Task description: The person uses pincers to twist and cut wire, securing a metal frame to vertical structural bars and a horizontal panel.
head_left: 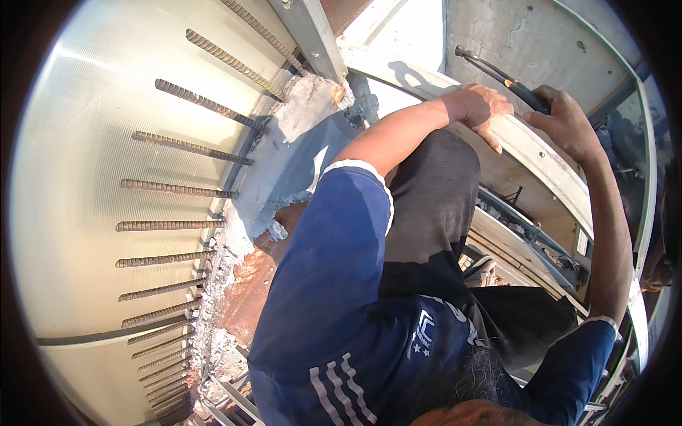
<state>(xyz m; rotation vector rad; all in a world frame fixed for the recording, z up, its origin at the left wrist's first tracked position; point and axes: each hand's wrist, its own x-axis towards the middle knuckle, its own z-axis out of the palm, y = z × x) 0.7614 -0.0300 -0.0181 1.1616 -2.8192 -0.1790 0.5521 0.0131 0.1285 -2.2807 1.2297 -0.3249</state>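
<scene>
My left hand (486, 112) lies palm down on a pale metal beam (529, 142), its thumb apart from the fingers and nothing visible in its grip. Just to its right, my right hand (567, 124) is closed around the black-and-orange grip of a slim, dark metal hand tool (497, 73). The tool points up and left over the beam, with a small dark head at its far end. Its exact kind cannot be made out. A shadow falls on the beam left of my hands.
Several ribbed steel bars (188, 188) stick out in a row at left, in front of a pale corrugated sheet (78, 213). Rough broken concrete (305, 106) runs along their base. A curved metal rail (648, 142) arches at right. My bent knee (440, 170) is below my left forearm.
</scene>
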